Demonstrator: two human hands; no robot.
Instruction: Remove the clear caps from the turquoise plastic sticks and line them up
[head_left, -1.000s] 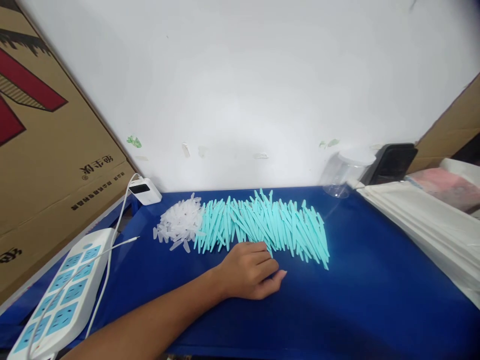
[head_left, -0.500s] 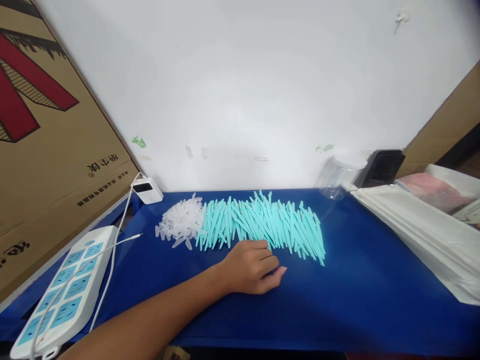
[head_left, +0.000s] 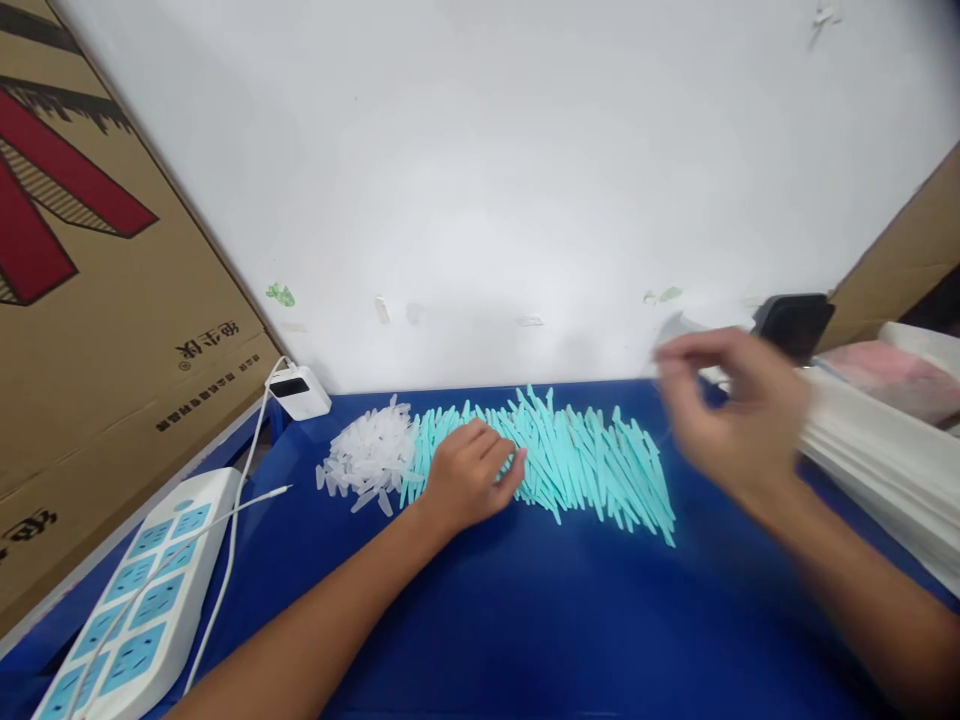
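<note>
My left hand (head_left: pixel 474 478) rests over the left part of a long row of thin teal plastic sticks (head_left: pixel 570 460). Its fingers are curled in, and whatever they may grip is hidden beneath them. Beside the row's left end lies a heap of small translucent white tapered pieces (head_left: pixel 373 445). Smeared by motion, my right hand (head_left: pixel 739 410) hovers over the right side of the table, past the sticks. Its thumb and forefinger curve toward each other, but I cannot make out whether anything sits between them.
A white power strip (head_left: pixel 150 590) with cables lies at the left, near a small white device (head_left: pixel 300 390). Behind my right hand are a clear jar (head_left: pixel 679 325), mostly hidden, a black object (head_left: pixel 795 322) and white bags (head_left: pixel 870 440). A cardboard box (head_left: pixel 187 270) borders the left.
My left hand has shifted up and left, from the front edge of the sticks onto them. My right hand has entered from the right. The view has tilted slightly.
</note>
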